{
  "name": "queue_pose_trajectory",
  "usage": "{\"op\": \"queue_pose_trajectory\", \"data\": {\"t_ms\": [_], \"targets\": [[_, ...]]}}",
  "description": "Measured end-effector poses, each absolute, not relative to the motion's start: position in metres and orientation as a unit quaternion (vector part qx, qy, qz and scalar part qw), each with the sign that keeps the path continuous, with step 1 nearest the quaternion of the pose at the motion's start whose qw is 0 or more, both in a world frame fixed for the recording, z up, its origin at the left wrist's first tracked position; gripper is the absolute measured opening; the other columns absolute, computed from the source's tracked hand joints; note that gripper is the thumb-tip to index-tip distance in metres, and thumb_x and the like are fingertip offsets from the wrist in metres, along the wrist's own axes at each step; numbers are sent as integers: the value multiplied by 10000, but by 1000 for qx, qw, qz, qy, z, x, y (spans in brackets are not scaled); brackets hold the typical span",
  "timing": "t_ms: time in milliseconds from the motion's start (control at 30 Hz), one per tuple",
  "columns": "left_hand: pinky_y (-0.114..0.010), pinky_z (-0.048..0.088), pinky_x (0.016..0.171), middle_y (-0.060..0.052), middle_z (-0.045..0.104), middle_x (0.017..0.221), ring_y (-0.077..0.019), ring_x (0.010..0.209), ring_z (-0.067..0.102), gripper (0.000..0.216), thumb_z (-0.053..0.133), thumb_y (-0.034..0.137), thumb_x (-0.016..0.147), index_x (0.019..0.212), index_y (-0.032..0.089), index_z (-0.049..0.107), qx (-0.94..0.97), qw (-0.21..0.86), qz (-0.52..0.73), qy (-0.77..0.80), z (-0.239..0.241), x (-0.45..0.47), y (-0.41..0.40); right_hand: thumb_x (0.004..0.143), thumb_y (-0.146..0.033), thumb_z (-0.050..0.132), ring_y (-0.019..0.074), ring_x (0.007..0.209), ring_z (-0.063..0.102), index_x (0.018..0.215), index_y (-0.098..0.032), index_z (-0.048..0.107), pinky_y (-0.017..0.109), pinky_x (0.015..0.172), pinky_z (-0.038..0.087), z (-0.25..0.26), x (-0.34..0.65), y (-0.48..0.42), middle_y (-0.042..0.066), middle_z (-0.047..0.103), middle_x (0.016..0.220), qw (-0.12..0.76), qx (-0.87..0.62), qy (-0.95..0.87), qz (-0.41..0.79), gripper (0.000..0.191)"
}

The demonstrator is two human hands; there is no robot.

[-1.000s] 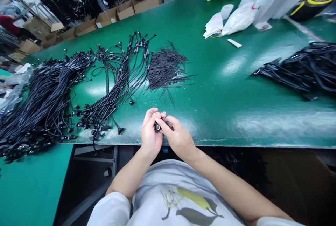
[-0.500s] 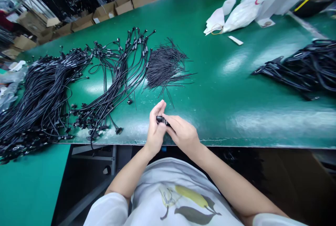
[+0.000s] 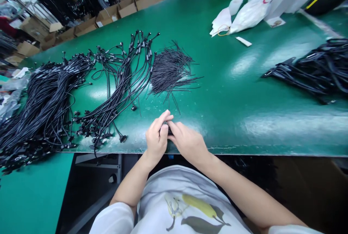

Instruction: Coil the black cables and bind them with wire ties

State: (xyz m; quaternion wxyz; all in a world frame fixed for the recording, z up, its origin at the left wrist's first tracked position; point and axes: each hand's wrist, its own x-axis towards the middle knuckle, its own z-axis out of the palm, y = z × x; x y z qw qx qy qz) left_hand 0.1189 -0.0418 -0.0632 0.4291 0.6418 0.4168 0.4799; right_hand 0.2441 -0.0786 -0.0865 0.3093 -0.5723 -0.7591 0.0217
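At the far left we see a large heap of black cables [image 3: 35,107] spread over the green table [image 3: 231,92], with cardboard boxes [image 3: 127,5] beyond its far edge. Just right of the heap lies a smaller fan of cables with plugs [image 3: 119,81], and beside that a loose bundle of thin black wires [image 3: 170,69].

At the near edge of the table, in front of that bundle, our left hand [image 3: 156,138] is curled nearly closed, thumb and fingertips pinched on a small black connector [image 3: 169,129]. Our right hand [image 3: 187,141] meets it from the other side, fingers drawn in and gripping the same piece. The connector sits between the two sets of fingertips, just above the table, and is mostly hidden by them.

Further right the table is bare for a stretch. White plastic bags [image 3: 244,12] lie at the back, and another pile of black cables [image 3: 315,69] lies at the right edge.

We judge the work to be somewhere in its middle: one piece is in hand and many cables lie on both sides. We cannot tell which pile is finished.
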Motion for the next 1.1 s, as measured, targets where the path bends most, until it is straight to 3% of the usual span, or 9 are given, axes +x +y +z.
{"op": "queue_pose_trajectory", "data": {"t_ms": [133, 233, 367, 467, 567, 700, 800, 1000, 1100], "targets": [[-366, 477, 975, -46, 730, 1042, -216, 1077, 652, 429, 482, 378, 939, 1349, 252, 505, 617, 454, 473, 435, -67, 122, -44, 998, -327, 344, 171, 643, 532, 1187, -122, 568, 300, 560, 366, -94, 251, -76, 68, 599, 753, 292, -549, -783, -4, 358], [-321, 546, 837, -58, 696, 1151, -190, 989, 683, 421, 460, 334, 953, 1370, 278, 451, 572, 479, 497, 443, -64, 130, -47, 996, -284, 350, 167, 628, 520, 1103, -131, 604, 305, 547, 347, -89, 256, -73, 49, 589, 700, 280, -506, -815, -29, 315], [-382, 491, 982, -78, 653, 1242, -218, 1093, 650, 324, 516, 248, 922, 1241, 237, 576, 558, 476, 536, 418, -56, 139, -44, 986, -264, 362, 175, 689, 559, 1060, -116, 587, 289, 577, 400, -74, 252, -73, 68, 618, 779, 248, -543, -800, 57, 279], [-456, 391, 1097, -63, 668, 1228, -230, 1147, 622, 315, 485, 206, 921, 1195, 237, 638, 656, 438, 481, 381, -50, 138, -38, 957, -183, 360, 182, 783, 598, 1047, -87, 565, 298, 681, 473, -72, 244, -76, 108, 646, 911, 252, -541, -785, 167, 244], [-489, 272, 1171, -41, 679, 1215, -224, 1157, 617, 343, 479, 167, 908, 1186, 259, 659, 755, 393, 422, 312, -42, 133, -35, 892, -105, 363, 204, 818, 611, 1065, -69, 571, 335, 735, 493, -79, 241, -79, 126, 654, 917, 240, -491, -820, 171, 272], [-434, 444, 1060, -45, 723, 1109, -207, 995, 691, 308, 514, 184, 909, 1164, 261, 668, 734, 466, 368, 331, -34, 131, -38, 883, -87, 322, 227, 790, 613, 1066, -77, 581, 369, 719, 488, -79, 250, -84, 133, 658, 880, 230, -482, -840, 95, 317], [-372, 521, 966, -62, 636, 1279, -224, 1155, 613, 310, 535, 206, 908, 1196, 254, 638, 663, 488, 434, 366, -38, 135, -41, 928, -132, 292, 215, 726, 608, 1039, -89, 566, 352, 657, 482, -66, 258, -87, 123, 654, 862, 222, -516, -819, 118, 299], [-369, 461, 1038, -47, 650, 1255, -206, 1182, 592, 289, 471, 199, 936, 1132, 266, 672, 747, 449, 373, 319, -51, 140, -43, 900, -133, 386, 197, 770, 629, 1104, -95, 537, 304, 662, 485, -61, 251, -91, 109, 676, 933, 174, -511, -817, 203, 257], [-406, 383, 1108, -75, 518, 1418, -228, 1306, 487, 429, 440, 237, 952, 1377, 275, 479, 763, 469, 335, 294, -55, 130, -44, 916, -173, 441, 184, 748, 632, 1017, -125, 580, 286, 667, 478, -65, 272, -91, 73, 685, 861, 154, -554, -800, 171, 178]]}}
